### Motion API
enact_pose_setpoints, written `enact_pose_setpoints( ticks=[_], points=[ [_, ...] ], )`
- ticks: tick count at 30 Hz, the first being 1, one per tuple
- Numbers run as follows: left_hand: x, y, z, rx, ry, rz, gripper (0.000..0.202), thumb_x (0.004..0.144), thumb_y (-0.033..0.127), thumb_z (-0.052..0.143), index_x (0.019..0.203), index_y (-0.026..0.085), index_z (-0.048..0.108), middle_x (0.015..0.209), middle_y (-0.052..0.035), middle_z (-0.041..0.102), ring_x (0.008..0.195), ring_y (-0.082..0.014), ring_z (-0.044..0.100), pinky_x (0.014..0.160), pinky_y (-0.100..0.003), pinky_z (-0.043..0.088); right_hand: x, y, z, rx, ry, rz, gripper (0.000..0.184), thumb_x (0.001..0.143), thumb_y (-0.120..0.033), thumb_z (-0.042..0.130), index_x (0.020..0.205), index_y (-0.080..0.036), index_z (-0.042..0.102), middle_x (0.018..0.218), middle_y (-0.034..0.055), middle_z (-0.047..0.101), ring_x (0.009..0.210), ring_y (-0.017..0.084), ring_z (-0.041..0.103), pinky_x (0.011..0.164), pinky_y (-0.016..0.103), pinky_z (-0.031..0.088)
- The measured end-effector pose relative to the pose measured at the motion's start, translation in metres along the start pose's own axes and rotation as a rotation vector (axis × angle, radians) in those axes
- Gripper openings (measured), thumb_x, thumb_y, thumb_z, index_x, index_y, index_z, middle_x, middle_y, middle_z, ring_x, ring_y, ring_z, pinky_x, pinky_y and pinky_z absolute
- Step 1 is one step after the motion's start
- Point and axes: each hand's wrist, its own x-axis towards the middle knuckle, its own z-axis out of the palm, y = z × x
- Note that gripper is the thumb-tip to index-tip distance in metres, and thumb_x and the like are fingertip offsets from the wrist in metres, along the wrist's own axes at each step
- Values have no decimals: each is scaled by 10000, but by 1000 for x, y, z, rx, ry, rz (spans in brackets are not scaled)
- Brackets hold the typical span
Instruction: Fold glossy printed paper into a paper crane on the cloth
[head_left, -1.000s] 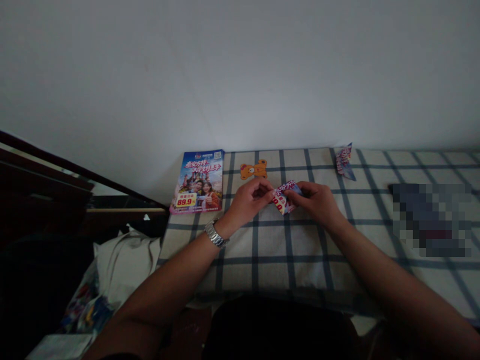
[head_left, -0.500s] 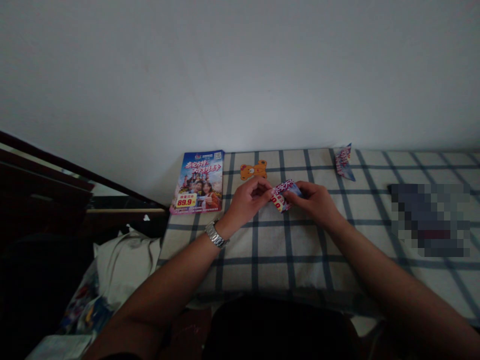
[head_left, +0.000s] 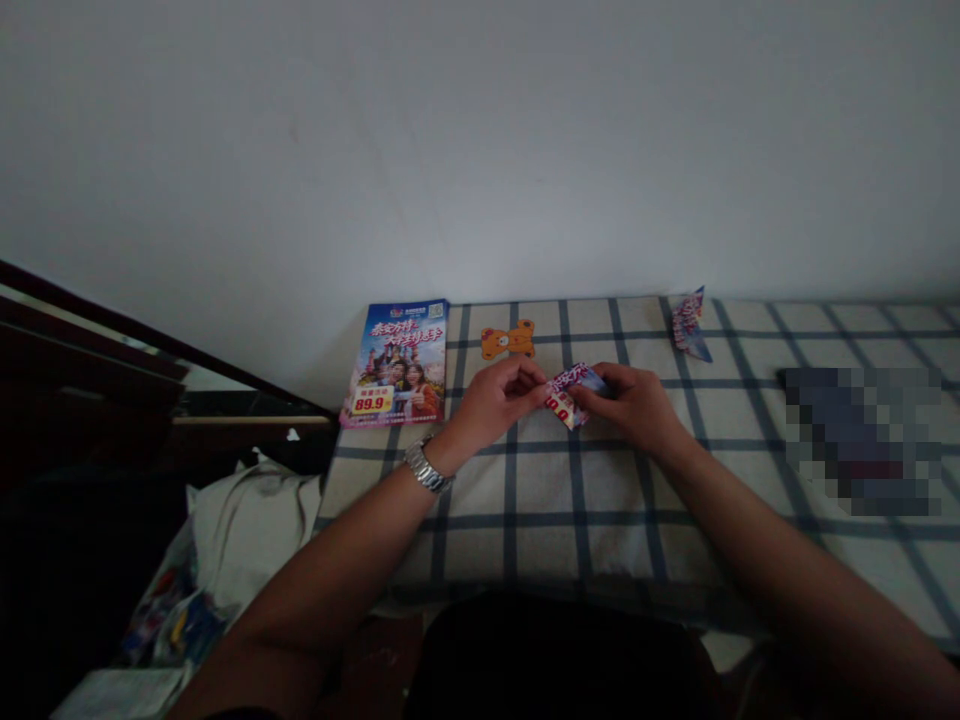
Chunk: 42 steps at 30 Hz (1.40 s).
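Observation:
Between my two hands is a small folded paper [head_left: 568, 393], printed in purple, white and yellow like the flyers. My left hand [head_left: 501, 398], with a metal watch [head_left: 428, 466] on the wrist, pinches its left corner. The thumb and fingers of my right hand [head_left: 628, 405] are closed on its right side. The paper is held just above the checked cloth [head_left: 540, 490]. Left of my hands lies a stack of printed flyers [head_left: 397, 365]. A bear-shaped flat piece [head_left: 507, 340] lies beyond my left hand.
Another folded paper [head_left: 689, 325] stands near the wall at the back right. A dark, pixelated object [head_left: 855, 440] lies on the cloth at the right. Below the table's left edge are a whitish bag [head_left: 251, 530] and dark wooden furniture [head_left: 90, 400].
The folded paper has shifted slightly right and tilted a little in my fingers. Both hands keep their grip and have barely moved.

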Motion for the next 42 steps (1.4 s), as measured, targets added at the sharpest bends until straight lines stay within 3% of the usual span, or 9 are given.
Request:
enact_pose_setpoints(
  ticks=[3,6,8,11,14,21,27,38,42],
  points=[
    [-1,0,1,-25,30,17,207,941,359,759,968,179,660,880,-23,723,778,-117,688,732,-236,565,1,4,2,16,9,-12,286,867,-485,741,868,-199,756,702,14,690,631,162,564,563,285,410],
    [-1,1,2,-34,60,28,203,940,355,758,952,182,653,878,-19,716,776,-117,685,725,-233,559,2,6,4,190,-30,31,445,849,-517,781,1176,-223,712,898,46,778,736,206,678,648,309,526],
    [-1,3,1,-38,72,27,197,942,348,753,943,181,649,886,-20,714,781,-120,684,727,-236,558,2,6,5,275,-41,67,542,832,-521,805,1268,-233,662,975,57,793,774,220,712,680,319,557],
    [-1,5,1,-33,79,26,188,942,337,756,949,183,648,885,-16,710,787,-123,684,736,-238,556,2,4,5,208,-38,78,378,849,-528,786,1030,-202,725,850,41,761,706,198,668,610,290,503],
    [-1,5,2,-30,84,26,187,936,335,762,959,188,649,887,-14,710,795,-127,684,746,-244,559,1,4,4,129,-68,84,367,876,-549,747,845,-184,724,694,16,680,612,167,571,535,276,406],
    [-2,0,3,-34,67,23,199,936,347,760,971,188,645,895,-16,711,796,-125,686,745,-242,567,0,7,3,66,-78,79,382,891,-554,724,854,-175,741,692,20,671,603,159,534,539,280,374],
    [-2,1,4,-27,64,22,219,933,367,764,963,185,646,892,-22,718,794,-124,689,740,-239,571,2,5,1,-21,-64,63,412,872,-567,716,771,-168,702,608,-6,573,571,135,461,512,267,316],
    [-2,2,4,-78,52,15,206,931,358,773,964,181,672,891,-30,737,790,-129,709,732,-244,577,0,3,0,29,-42,56,355,850,-505,738,769,-162,694,614,-20,528,579,122,429,517,258,303],
    [-2,4,3,-101,82,36,201,921,333,783,968,178,664,883,-22,728,784,-123,701,732,-236,578,0,-1,0,55,-24,64,363,844,-514,763,759,-167,692,618,-13,576,568,126,472,508,255,330]
  ],
)
